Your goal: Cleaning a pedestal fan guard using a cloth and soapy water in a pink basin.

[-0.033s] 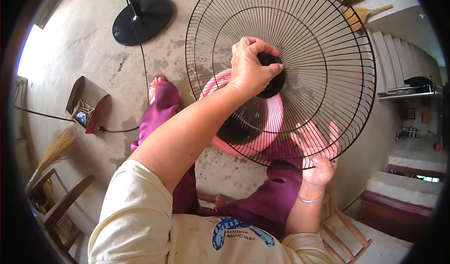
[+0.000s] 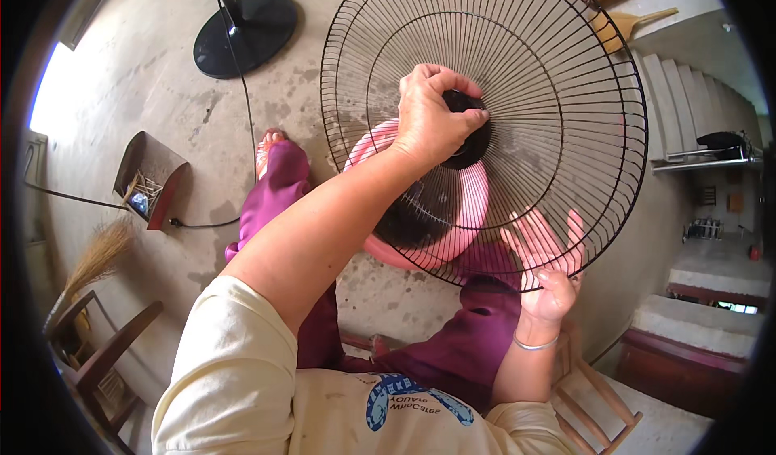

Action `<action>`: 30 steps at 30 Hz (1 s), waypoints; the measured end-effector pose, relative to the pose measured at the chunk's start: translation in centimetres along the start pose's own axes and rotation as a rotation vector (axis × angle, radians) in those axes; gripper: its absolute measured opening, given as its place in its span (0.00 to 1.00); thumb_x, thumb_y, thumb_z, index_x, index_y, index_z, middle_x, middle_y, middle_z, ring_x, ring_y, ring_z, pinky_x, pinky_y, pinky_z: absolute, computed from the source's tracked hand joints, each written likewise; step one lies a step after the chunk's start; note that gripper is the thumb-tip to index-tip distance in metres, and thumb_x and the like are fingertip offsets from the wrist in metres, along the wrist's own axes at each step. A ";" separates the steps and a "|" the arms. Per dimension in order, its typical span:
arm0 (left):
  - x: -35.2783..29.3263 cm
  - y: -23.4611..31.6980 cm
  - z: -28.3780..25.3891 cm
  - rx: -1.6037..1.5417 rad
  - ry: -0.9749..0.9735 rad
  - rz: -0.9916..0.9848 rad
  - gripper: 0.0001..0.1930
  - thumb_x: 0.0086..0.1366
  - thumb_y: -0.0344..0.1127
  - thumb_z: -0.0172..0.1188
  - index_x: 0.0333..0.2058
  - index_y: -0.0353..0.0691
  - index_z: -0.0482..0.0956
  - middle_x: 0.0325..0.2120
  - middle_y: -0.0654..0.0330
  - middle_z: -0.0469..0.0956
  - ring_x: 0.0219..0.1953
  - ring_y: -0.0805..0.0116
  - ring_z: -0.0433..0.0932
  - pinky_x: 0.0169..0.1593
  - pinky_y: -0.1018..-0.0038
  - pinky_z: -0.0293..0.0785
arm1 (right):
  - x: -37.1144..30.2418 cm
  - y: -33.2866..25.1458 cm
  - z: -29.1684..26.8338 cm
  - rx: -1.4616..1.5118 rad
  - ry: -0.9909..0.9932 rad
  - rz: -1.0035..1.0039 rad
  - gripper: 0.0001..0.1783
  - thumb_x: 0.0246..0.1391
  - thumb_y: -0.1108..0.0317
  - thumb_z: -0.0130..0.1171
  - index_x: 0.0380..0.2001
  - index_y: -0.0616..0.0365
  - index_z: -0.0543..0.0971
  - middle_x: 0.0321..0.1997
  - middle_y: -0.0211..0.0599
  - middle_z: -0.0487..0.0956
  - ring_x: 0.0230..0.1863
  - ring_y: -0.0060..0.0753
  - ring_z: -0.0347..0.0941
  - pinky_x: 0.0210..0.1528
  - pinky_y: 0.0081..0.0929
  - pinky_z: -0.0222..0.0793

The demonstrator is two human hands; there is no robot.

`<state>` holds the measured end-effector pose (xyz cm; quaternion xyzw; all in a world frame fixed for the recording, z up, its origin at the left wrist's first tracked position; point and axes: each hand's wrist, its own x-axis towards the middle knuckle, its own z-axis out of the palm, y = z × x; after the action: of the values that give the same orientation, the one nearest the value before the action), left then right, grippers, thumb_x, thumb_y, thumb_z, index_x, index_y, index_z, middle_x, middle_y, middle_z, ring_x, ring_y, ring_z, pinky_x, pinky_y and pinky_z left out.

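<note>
Wire fan guard [image 2: 558,91], round and black, held up above the lap and tilted toward the camera. Left hand [image 2: 432,115] laid over the front of the grille, fingers curled tight around the black centre cap [image 2: 469,136]. Right hand [image 2: 550,269] at the lower rim, fingers spread flat behind the wires, thumb hooked over the rim at the front. Seen through the mesh: pink fan body [image 2: 469,212] with a dark middle, just beyond the knees in purple trousers [image 2: 473,342]. Farther off on the concrete floor [image 2: 145,75]: black round fan base [image 2: 242,35] with its pole, a cable running from it, and a brown dustpan [image 2: 149,176]. Wooden chair [image 2: 89,350] at lower left.
</note>
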<state>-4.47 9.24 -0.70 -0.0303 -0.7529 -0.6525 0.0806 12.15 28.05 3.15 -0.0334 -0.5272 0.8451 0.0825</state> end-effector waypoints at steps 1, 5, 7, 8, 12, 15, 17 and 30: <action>0.0 -0.1 0.1 0.001 0.000 -0.001 0.14 0.40 0.35 0.73 0.28 0.46 0.80 0.42 0.58 0.66 0.51 0.57 0.61 0.56 0.64 0.64 | 0.0 0.1 0.0 0.001 0.000 0.001 0.47 0.31 0.79 0.46 0.63 0.66 0.51 0.58 0.72 0.63 0.60 0.66 0.61 0.60 0.60 0.58; -0.2 0.2 0.9 0.017 0.116 0.027 0.16 0.39 0.34 0.73 0.29 0.41 0.79 0.38 0.59 0.68 0.44 0.64 0.69 0.51 0.70 0.67 | 0.0 0.3 -0.1 -0.169 -0.062 -0.051 0.48 0.35 0.78 0.44 0.65 0.63 0.44 0.60 0.72 0.60 0.61 0.67 0.59 0.59 0.67 0.56; -0.3 0.1 1.0 0.021 0.131 0.030 0.16 0.39 0.34 0.72 0.29 0.41 0.79 0.38 0.59 0.68 0.44 0.64 0.69 0.51 0.71 0.66 | -0.1 0.4 -0.2 -0.187 -0.049 -0.062 0.48 0.34 0.77 0.45 0.65 0.63 0.44 0.60 0.72 0.60 0.61 0.67 0.59 0.59 0.67 0.56; -0.3 -0.1 1.1 0.037 0.147 0.080 0.16 0.39 0.34 0.72 0.29 0.41 0.79 0.39 0.59 0.68 0.45 0.64 0.69 0.51 0.71 0.66 | 0.0 0.3 0.0 -0.186 -0.050 -0.061 0.48 0.34 0.77 0.45 0.65 0.63 0.44 0.60 0.72 0.60 0.61 0.67 0.59 0.59 0.67 0.56; -0.2 -0.6 0.9 0.036 0.074 0.063 0.17 0.40 0.34 0.72 0.31 0.41 0.78 0.39 0.60 0.68 0.45 0.65 0.69 0.51 0.71 0.66 | 0.0 0.2 0.3 -0.063 0.042 -0.019 0.46 0.30 0.78 0.47 0.62 0.67 0.54 0.57 0.70 0.65 0.59 0.64 0.63 0.60 0.57 0.60; -0.2 -0.3 1.1 -0.042 0.085 0.025 0.16 0.40 0.32 0.71 0.30 0.40 0.79 0.39 0.60 0.67 0.44 0.66 0.69 0.51 0.72 0.67 | 0.1 0.1 0.2 -0.076 0.027 -0.034 0.46 0.30 0.78 0.47 0.62 0.67 0.54 0.56 0.70 0.65 0.59 0.63 0.63 0.60 0.57 0.60; 0.0 -0.4 1.1 -0.104 0.086 -0.007 0.15 0.40 0.33 0.70 0.29 0.42 0.79 0.40 0.58 0.67 0.48 0.61 0.65 0.54 0.68 0.64 | 0.1 0.1 0.2 -0.084 0.016 -0.044 0.46 0.30 0.79 0.47 0.62 0.67 0.54 0.56 0.70 0.66 0.59 0.63 0.64 0.60 0.56 0.60; 0.1 -1.3 1.3 -0.174 0.121 0.039 0.13 0.42 0.33 0.70 0.28 0.39 0.78 0.37 0.62 0.66 0.42 0.71 0.68 0.48 0.76 0.67 | 0.0 0.1 0.4 -0.108 0.022 -0.059 0.46 0.29 0.81 0.44 0.61 0.69 0.53 0.56 0.71 0.65 0.59 0.65 0.64 0.59 0.57 0.60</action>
<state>-4.91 10.34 -2.10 -0.0124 -0.6864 -0.7144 0.1354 12.09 27.63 3.22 -0.0313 -0.5720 0.8121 0.1113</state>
